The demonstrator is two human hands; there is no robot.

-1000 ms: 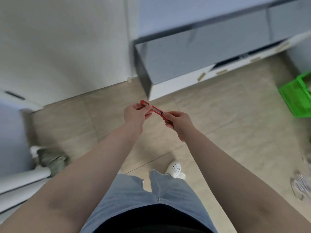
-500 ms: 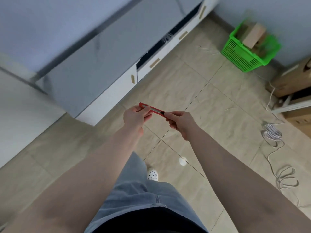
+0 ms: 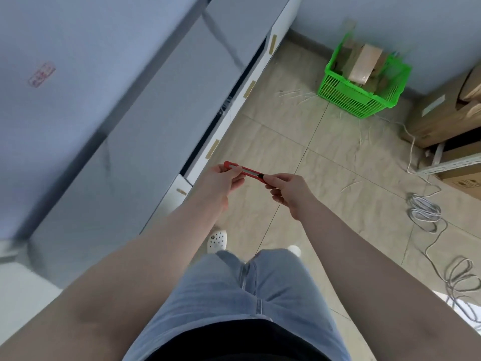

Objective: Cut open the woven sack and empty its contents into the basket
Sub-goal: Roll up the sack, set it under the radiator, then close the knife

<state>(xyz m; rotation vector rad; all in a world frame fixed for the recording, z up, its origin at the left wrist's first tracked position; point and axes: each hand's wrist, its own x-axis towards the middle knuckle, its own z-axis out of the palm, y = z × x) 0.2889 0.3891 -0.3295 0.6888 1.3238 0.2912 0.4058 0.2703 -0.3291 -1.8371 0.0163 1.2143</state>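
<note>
A: What's in the hands?

B: A red utility knife, held level near the middle of the frame. The left hand pinches its far end with fingers and thumb curled round it; the right hand pinches the near end where the black slider sits. Whether any blade is out, I can't tell.

A: What has changed in the last second?

B: The grip hasn't, both hands keep the same hold on the knife. The view has swung. A second ago the green basket was only a sliver at the right edge; now it sits whole in the upper right of the frame, on the tiled floor by the wall, with brown boxes or packets inside it.

A: And the woven sack?

B: Not in view anywhere. There's a grey cabinet along the left, cardboard boxes at the far right edge, and a coiled white cable on the floor at right.

A: So where does the task stand?

B: Early, I'd judge. The knife is being readied, the basket is located, nothing is cut, and the sack has yet to be found.
</note>
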